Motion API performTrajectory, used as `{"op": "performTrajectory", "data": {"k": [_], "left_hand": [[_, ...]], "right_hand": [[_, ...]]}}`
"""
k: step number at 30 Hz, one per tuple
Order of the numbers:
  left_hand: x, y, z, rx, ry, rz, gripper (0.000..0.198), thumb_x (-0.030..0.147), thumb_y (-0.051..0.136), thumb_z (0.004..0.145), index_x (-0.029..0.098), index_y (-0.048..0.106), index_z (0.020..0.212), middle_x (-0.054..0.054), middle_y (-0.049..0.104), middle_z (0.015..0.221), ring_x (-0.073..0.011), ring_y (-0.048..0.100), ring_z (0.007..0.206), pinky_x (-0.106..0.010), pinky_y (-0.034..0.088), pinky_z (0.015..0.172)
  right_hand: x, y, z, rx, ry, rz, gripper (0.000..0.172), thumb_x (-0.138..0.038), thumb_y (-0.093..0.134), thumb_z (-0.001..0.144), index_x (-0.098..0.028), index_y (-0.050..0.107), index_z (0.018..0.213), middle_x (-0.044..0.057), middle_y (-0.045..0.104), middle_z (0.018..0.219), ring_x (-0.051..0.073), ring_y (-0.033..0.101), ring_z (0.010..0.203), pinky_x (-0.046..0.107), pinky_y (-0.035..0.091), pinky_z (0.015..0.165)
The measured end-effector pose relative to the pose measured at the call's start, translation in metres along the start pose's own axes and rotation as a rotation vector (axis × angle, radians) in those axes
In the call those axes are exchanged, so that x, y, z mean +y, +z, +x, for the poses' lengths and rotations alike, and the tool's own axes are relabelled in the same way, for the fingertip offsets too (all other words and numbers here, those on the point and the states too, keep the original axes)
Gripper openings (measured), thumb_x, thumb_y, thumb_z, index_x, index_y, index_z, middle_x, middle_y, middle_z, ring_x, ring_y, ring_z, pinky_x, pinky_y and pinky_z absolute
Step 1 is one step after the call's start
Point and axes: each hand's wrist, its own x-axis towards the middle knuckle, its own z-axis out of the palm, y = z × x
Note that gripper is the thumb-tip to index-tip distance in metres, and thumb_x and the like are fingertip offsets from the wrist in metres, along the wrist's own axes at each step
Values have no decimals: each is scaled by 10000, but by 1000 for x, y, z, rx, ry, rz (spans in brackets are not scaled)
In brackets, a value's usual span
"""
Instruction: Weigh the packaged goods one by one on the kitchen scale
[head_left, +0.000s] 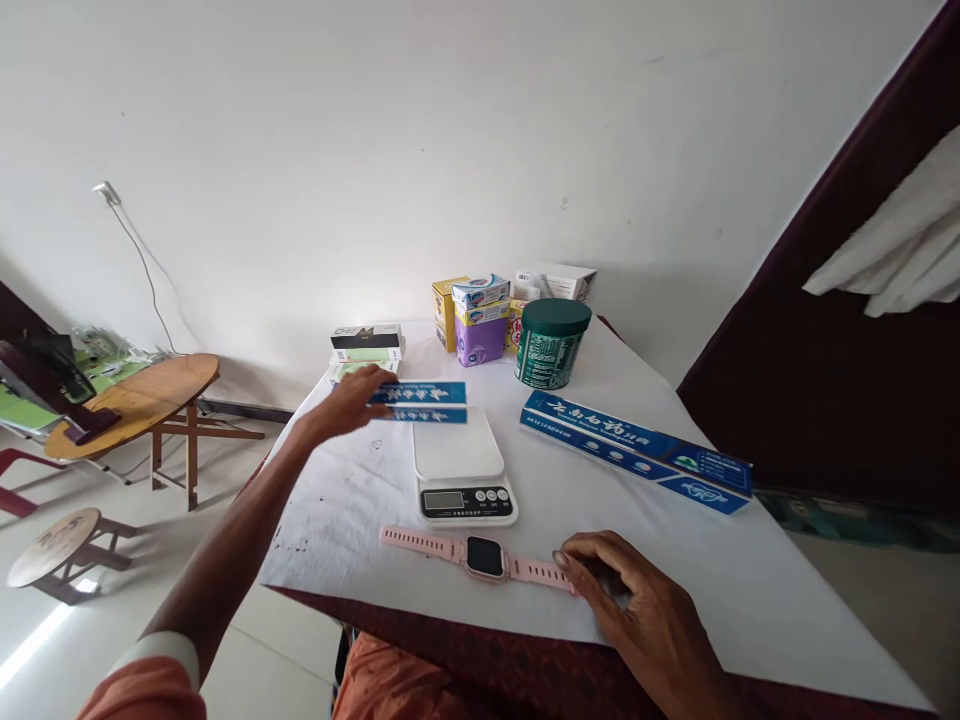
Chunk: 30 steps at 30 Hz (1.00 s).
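My left hand [349, 405] is closed around the left end of a blue-and-white toothpaste box [431, 393], holding it level just above the back of a white digital kitchen scale [457, 450]. In front of the scale, a smartwatch [485, 557] with a pink strap lies flat, its dark screen facing up. My right hand [645, 610] is at the right end of that strap, thumb and forefinger bent together on its tip; the other fingers curl under and are partly hidden. Another blue toothpaste box [630, 450] lies slanted to the right of the scale.
A green lidded tub [553, 345] stands behind the scale, beside a purple pack [481, 340], a yellow box [445, 315] and white cartons [555, 280]. More flat boxes [366, 345] lie at the back left. A wooden stool [56, 545] and folding table [150, 400] stand left.
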Motion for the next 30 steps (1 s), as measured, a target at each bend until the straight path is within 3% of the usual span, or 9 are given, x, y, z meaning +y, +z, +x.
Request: {"op": "performTrajectory", "data": {"k": [4,8,12,17,21,24,27,30], "left_hand": [[-50,-17,22,60,-194,90,434,264,627,878,233,544,1304,-91,589,1293,-296,567,1201,-441,406,1041],[-86,-11,45,54,-293,115,446,224,640,825,236,570,1265,-107,596,1289,-339,536,1249,-480,401,1040],[-105,5,56,32,-347,116,447,222,628,819,247,573,1263,-114,600,1295,-352,518,1271,-491,406,1026],[-113,16,60,31,-370,133,453,214,592,835,256,570,1285,-116,580,1320,-343,497,1284,-490,388,1039],[-105,18,59,68,-398,159,395,207,552,863,273,593,1251,-113,587,1301,-347,487,1273,-509,392,1035],[-87,16,57,112,-374,166,380,186,553,870,262,601,1239,-128,581,1305,-364,494,1262,-535,398,1026],[-52,14,64,156,-261,140,426,196,587,880,216,567,1305,-164,535,1376,-373,468,1306,-540,392,1048],[2,16,81,166,-68,67,465,292,633,911,212,535,1358,-139,536,1385,-320,494,1300,-474,410,1076]], "right_hand": [[1,0,0,6,-6,-2,285,-529,584,912,-270,669,830,43,713,862,211,693,763,283,548,664],[0,1,1,7,-9,-2,283,-512,578,918,-265,662,806,38,709,845,207,693,757,281,546,660],[-2,0,2,8,9,1,277,-496,573,924,-263,658,800,36,706,841,203,691,756,281,546,663],[-2,0,1,9,11,6,290,-508,564,923,-266,663,798,41,709,847,209,691,770,290,546,670],[-2,0,1,2,6,4,317,-523,547,931,-261,650,787,44,701,833,209,680,753,295,539,661],[-3,0,2,-1,5,9,314,-507,541,939,-254,636,780,44,692,832,205,671,753,295,530,659],[-6,0,1,-11,14,26,281,-460,540,953,-246,633,797,44,683,833,202,662,759,302,525,684],[-10,-1,0,-23,23,36,259,-419,537,964,-239,631,803,45,676,836,201,652,760,317,521,720]]}}
